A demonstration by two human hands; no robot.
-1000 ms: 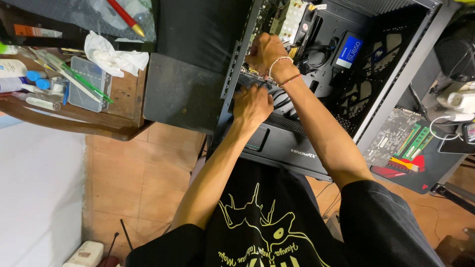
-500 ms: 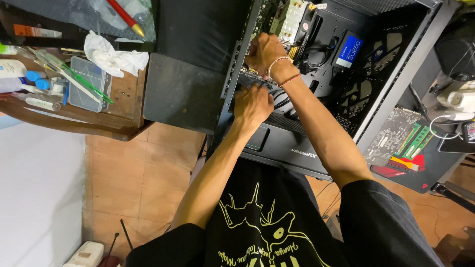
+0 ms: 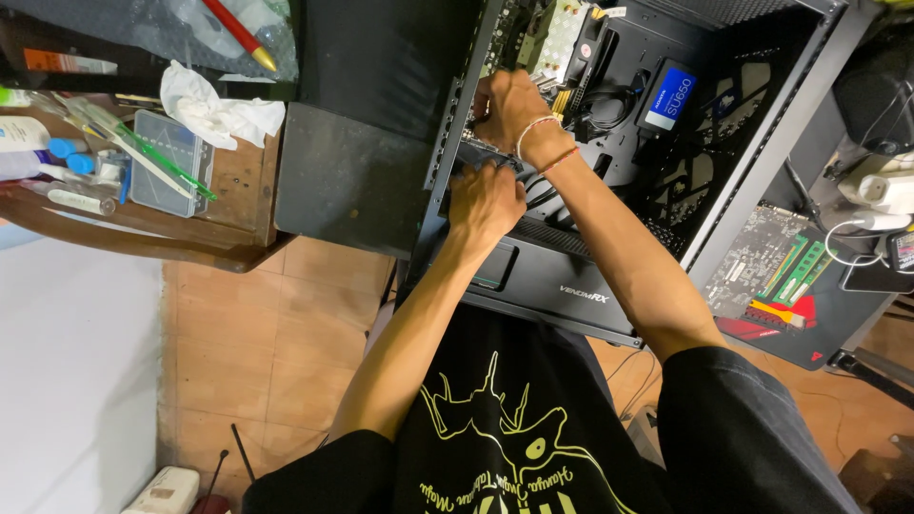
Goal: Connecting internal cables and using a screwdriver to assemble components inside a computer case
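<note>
An open black computer case [image 3: 762, 162] lies in front of me with its motherboard [image 3: 557, 29] exposed. My left hand [image 3: 486, 205] is curled over a dark card-like part [image 3: 476, 152] beside the perforated rear slot bracket [image 3: 447, 124]. Just above it, my right hand [image 3: 509, 107], with thin bracelets on the wrist, reaches inside the case near the motherboard. Its fingers are bent and hide whatever they touch. A small drive with a blue label [image 3: 666, 95] is mounted to the right of that hand, among black cables [image 3: 605, 105].
A wooden table [image 3: 228, 238] at left carries a clear plastic box [image 3: 167, 162], crumpled tissue [image 3: 214, 109], tubes and a red pen [image 3: 238, 33]. At right, a circuit board with green memory sticks [image 3: 795, 271] lies on a dark mat. Tiled floor [image 3: 257, 352] lies below.
</note>
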